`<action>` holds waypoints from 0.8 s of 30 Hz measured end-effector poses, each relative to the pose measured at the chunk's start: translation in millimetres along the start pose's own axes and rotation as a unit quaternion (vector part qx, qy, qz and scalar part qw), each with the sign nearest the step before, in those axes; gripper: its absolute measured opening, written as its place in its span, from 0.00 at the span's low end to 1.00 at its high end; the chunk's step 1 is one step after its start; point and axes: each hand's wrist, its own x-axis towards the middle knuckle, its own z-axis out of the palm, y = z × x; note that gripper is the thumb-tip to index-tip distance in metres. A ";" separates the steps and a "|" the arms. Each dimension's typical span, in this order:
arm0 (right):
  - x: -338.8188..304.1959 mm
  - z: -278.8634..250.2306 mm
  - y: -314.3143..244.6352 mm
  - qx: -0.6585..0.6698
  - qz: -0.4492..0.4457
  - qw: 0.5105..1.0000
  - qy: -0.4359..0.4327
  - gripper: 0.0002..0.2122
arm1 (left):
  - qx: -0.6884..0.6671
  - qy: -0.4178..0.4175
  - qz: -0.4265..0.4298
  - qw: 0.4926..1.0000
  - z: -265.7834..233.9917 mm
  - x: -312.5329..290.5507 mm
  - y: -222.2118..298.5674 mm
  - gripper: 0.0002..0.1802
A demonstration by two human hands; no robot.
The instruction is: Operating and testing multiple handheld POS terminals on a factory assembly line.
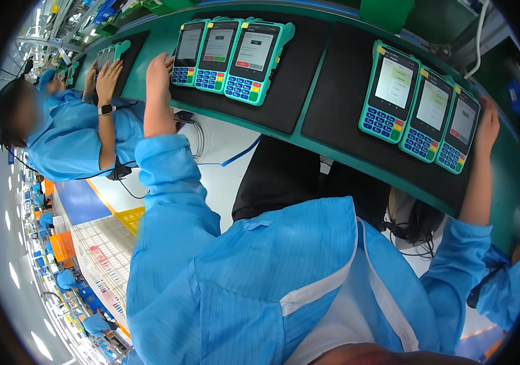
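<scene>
Three payment terminals with teal cases, lit screens and blue keypads lie side by side at the left: a left one [189,52], a middle one [216,53] and a right one [256,58]. My left hand [159,76] is at the outer edge of the left one, fingers stretched out and partly turned from view. Another three lie at the right: a large-looking one [390,91], a middle one [427,115] and an outer one [458,131]. Beside that outer terminal is my right hand [486,126], fingers extended along its side. Whether either hand touches its terminal is unclear.
Black mats [337,91] cover the green workbench [316,79]. At the left a co-worker in blue [80,143] handles another terminal [106,58]. A white cable [480,39] hangs at the upper right. A co-worker's sleeve [508,289] shows at the lower right.
</scene>
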 end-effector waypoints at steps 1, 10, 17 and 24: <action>-3.4 -2.6 -7.3 0.017 0.064 0.996 -0.057 0.19 | -0.122 -0.082 -0.105 0.984 -2.9 13.4 -1.3 0.22; -8.6 -15.6 -96.0 -0.014 0.260 0.932 -0.251 0.27 | -0.140 -0.181 -0.230 0.946 27.5 92.3 16.0 0.29; -20.3 -3.4 -129.5 0.146 0.338 0.894 -0.257 0.28 | -0.088 -0.229 -0.192 0.950 30.5 86.5 69.1 0.40; -55.3 -29.1 -214.7 0.100 -0.004 0.994 -0.051 0.26 | 0.030 -0.189 0.123 0.974 -2.3 28.7 112.3 0.24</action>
